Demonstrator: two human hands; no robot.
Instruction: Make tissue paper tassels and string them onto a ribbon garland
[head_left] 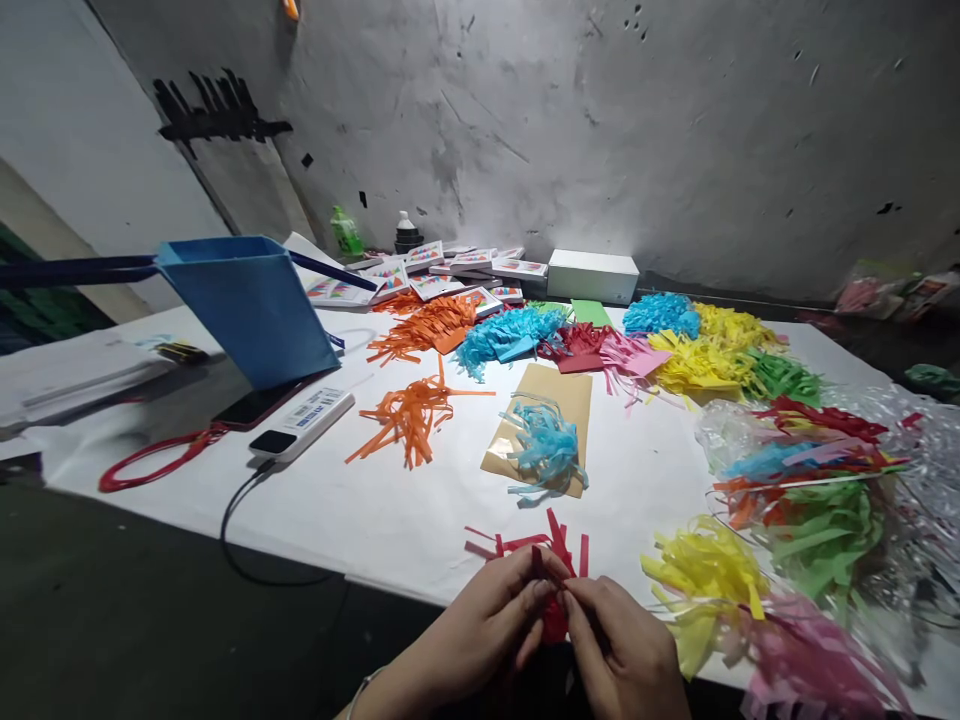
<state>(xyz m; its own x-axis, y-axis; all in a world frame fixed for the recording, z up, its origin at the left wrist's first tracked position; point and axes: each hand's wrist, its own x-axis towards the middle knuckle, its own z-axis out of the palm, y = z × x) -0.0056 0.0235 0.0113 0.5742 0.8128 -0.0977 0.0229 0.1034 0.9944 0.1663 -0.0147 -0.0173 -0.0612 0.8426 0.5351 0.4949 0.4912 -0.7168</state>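
Note:
A red tissue-paper tassel (556,618) is pinched between my two hands at the front edge of the table. My left hand (499,612) grips it from the left, and the fingertips of my right hand (613,640) close on it from the right. Its cut strips fan out beyond my fingers onto the white surface. Just past them, a light blue tassel (546,445) lies on a tan paper envelope (566,395). To the left of that rests an orange tassel (412,415). Beside my right hand are a yellow tassel (705,575) and a pink one (814,650).
Fringed paper bundles in several colours line the back, before small printed boxes (472,262) and a white box (592,276). Crumpled clear plastic (915,480) covers the right side. At left stand a blue container (247,310), a white device (304,425) with a black cable, and a phone (262,402).

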